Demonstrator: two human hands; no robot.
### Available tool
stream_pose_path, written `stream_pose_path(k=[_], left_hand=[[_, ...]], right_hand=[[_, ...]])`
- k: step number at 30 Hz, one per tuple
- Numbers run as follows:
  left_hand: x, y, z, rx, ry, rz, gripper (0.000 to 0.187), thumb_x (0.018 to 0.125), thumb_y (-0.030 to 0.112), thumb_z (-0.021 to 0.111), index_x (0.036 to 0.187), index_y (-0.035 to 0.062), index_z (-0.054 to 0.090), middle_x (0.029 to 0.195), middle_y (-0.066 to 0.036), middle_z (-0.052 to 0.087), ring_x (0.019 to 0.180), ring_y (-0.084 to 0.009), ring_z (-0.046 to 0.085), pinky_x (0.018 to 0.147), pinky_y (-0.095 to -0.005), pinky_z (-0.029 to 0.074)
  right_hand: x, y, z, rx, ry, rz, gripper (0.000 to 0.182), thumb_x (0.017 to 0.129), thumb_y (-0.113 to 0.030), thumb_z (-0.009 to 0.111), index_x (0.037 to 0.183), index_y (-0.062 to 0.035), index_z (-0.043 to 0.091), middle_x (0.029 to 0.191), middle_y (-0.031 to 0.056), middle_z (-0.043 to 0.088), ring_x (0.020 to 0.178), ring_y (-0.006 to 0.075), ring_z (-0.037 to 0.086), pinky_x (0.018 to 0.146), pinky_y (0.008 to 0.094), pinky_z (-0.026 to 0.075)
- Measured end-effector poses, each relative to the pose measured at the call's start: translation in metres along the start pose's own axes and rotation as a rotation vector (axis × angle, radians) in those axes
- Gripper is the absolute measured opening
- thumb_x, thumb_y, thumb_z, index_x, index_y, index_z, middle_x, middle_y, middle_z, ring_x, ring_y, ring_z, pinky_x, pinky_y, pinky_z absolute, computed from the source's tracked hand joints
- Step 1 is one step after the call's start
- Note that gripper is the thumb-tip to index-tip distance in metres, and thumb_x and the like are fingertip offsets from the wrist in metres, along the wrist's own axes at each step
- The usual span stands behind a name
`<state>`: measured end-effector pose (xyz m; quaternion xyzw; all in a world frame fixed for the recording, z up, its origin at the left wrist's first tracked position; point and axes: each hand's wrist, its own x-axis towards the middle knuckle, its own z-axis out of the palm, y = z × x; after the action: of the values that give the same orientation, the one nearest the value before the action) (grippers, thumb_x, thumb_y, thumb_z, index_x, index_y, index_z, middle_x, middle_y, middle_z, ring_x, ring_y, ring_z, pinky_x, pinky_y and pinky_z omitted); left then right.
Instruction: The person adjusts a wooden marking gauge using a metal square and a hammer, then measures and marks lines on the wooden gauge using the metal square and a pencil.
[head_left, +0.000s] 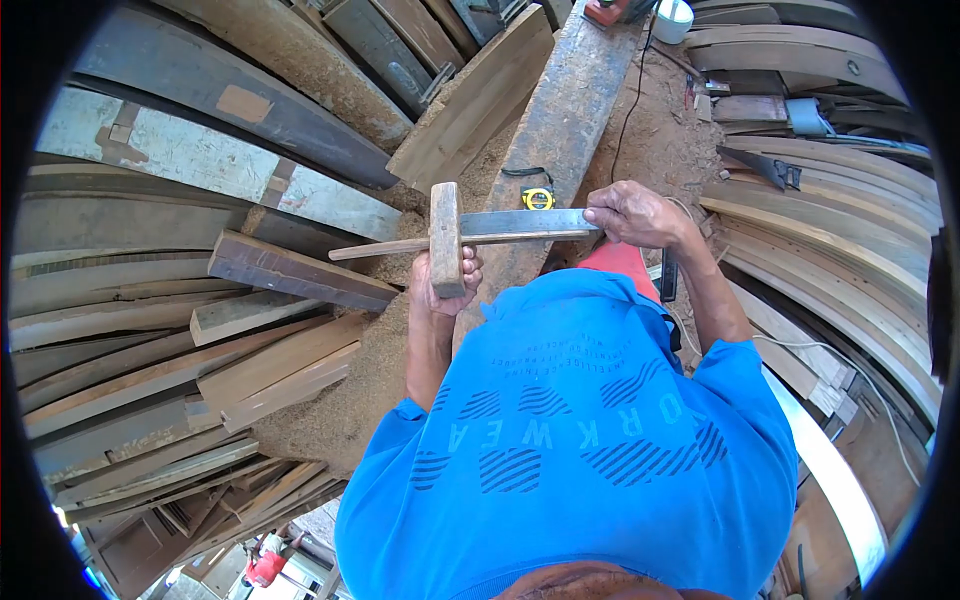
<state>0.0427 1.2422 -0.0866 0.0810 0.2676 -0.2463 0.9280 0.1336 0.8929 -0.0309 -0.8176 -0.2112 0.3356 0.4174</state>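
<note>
My left hand (448, 283) is wrapped round the block of a wooden marking gauge (445, 225), holding it from below. The gauge's thin stem passes through the block and sticks out on both sides. Along the stem's right part lies a steel ruler (525, 222), its left end at the block. My right hand (635, 214) pinches the ruler's right end between thumb and fingers, close to the stem's tip. Just beyond the ruler, a yellow and black tape measure (539, 198) rests on a long wooden beam (575, 95).
Stacked boards (250, 110) crowd the left, and more planks (830, 225) fill the right. A handsaw (765, 168) lies on the right planks. At the top are a red tool (605, 10), a cord and a white container (673, 20). Another person (265, 565) is at lower left.
</note>
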Motion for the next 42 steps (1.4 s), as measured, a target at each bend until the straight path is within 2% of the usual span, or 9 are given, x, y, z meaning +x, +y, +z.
stream_pose_path(k=[4, 7, 16, 25, 28, 31, 34, 35, 42], left_hand=[[0.002, -0.001, 0.0, 0.02, 0.003, 0.006, 0.03, 0.095, 0.018, 0.049, 0.105, -0.0062, 0.064, 0.091, -0.02, 0.065, 0.076, -0.0277, 0.065, 0.065, -0.0381, 0.057], [0.003, -0.001, 0.002, 0.072, 0.016, 0.021, 0.029, 0.091, 0.017, 0.057, 0.099, -0.0094, 0.064, 0.092, -0.019, 0.065, 0.076, -0.0243, 0.061, 0.063, -0.0341, 0.054], [0.009, -0.002, -0.002, 0.042, -0.013, -0.024, 0.026, 0.092, 0.017, 0.055, 0.103, -0.0049, 0.065, 0.092, -0.017, 0.064, 0.078, -0.0245, 0.063, 0.065, -0.0346, 0.056], [0.009, -0.003, -0.001, 0.045, 0.016, -0.033, 0.028, 0.092, 0.019, 0.053, 0.1, -0.0047, 0.066, 0.092, -0.017, 0.064, 0.078, -0.0247, 0.062, 0.064, -0.0342, 0.055], [0.009, -0.004, -0.002, 0.076, -0.056, 0.005, 0.036, 0.092, 0.018, 0.054, 0.116, -0.0071, 0.063, 0.09, -0.016, 0.065, 0.077, -0.0235, 0.063, 0.065, -0.0335, 0.055], [0.013, -0.003, 0.003, 0.054, -0.038, -0.027, 0.064, 0.104, 0.055, 0.046, 0.135, -0.0008, 0.055, 0.088, -0.016, 0.067, 0.074, -0.0267, 0.068, 0.061, -0.0389, 0.059], [0.015, -0.005, 0.005, 0.098, -0.086, -0.023, 0.073, 0.104, 0.057, 0.045, 0.145, -0.0031, 0.045, 0.088, -0.015, 0.067, 0.073, -0.0251, 0.068, 0.062, -0.0378, 0.06], [0.015, -0.005, 0.006, 0.091, -0.061, -0.036, 0.072, 0.103, 0.058, 0.045, 0.144, -0.0021, 0.047, 0.089, -0.015, 0.068, 0.072, -0.0244, 0.069, 0.062, -0.0377, 0.06], [0.016, -0.008, 0.003, 0.119, -0.071, 0.016, 0.071, 0.105, 0.055, 0.041, 0.143, -0.004, 0.047, 0.089, -0.015, 0.067, 0.072, -0.0252, 0.069, 0.063, -0.0373, 0.058]], right_hand=[[0.0, 0.0, -0.002, -0.036, -0.023, 0.007, 0.037, 0.104, -0.025, 0.054, 0.078, 0.0006, 0.06, 0.06, 0.012, 0.059, 0.058, 0.0261, 0.06, 0.059, 0.042, 0.048], [-0.001, 0.001, -0.002, -0.03, -0.022, 0.006, 0.038, 0.105, -0.026, 0.053, 0.078, 0.0004, 0.059, 0.059, 0.0109, 0.058, 0.057, 0.0245, 0.059, 0.059, 0.0413, 0.048], [0.004, 0.026, 0.003, 0.131, -0.134, 0.062, 0.038, 0.105, -0.028, 0.054, 0.077, -0.0029, 0.059, 0.057, 0.003, 0.053, 0.055, 0.014, 0.05, 0.054, 0.0364, 0.042], [0.003, 0.025, 0.004, 0.135, -0.149, 0.064, 0.038, 0.104, -0.028, 0.054, 0.077, -0.0028, 0.061, 0.057, 0.0029, 0.055, 0.054, 0.0145, 0.052, 0.053, 0.0356, 0.043], [0.002, 0.022, 0.0, 0.152, -0.165, 0.076, 0.043, 0.105, -0.034, 0.054, 0.072, -0.0058, 0.057, 0.06, 0.0002, 0.055, 0.056, 0.0119, 0.049, 0.054, 0.0331, 0.041], [0.002, 0.027, -0.001, 0.267, -0.074, 0.064, 0.034, 0.099, -0.034, 0.063, 0.081, -0.0055, 0.062, 0.066, -0.0001, 0.059, 0.059, 0.0105, 0.052, 0.056, 0.0305, 0.043], [0.001, 0.018, 0.006, 0.46, -0.001, -0.053, 0.027, 0.092, -0.032, 0.072, 0.093, -0.0049, 0.067, 0.072, -0.0002, 0.063, 0.063, 0.0092, 0.055, 0.057, 0.0282, 0.044], [0.0, 0.012, 0.006, 0.499, -0.017, 0.023, 0.028, 0.085, -0.027, 0.077, 0.099, -0.0033, 0.07, 0.074, 0.0, 0.064, 0.065, 0.0088, 0.056, 0.057, 0.0276, 0.045], [0.009, 0.021, 0.026, 0.324, 0.026, 0.092, 0.025, 0.084, -0.021, 0.078, 0.097, -0.0007, 0.072, 0.071, -0.0012, 0.06, 0.064, 0.0087, 0.054, 0.057, 0.0286, 0.044]])
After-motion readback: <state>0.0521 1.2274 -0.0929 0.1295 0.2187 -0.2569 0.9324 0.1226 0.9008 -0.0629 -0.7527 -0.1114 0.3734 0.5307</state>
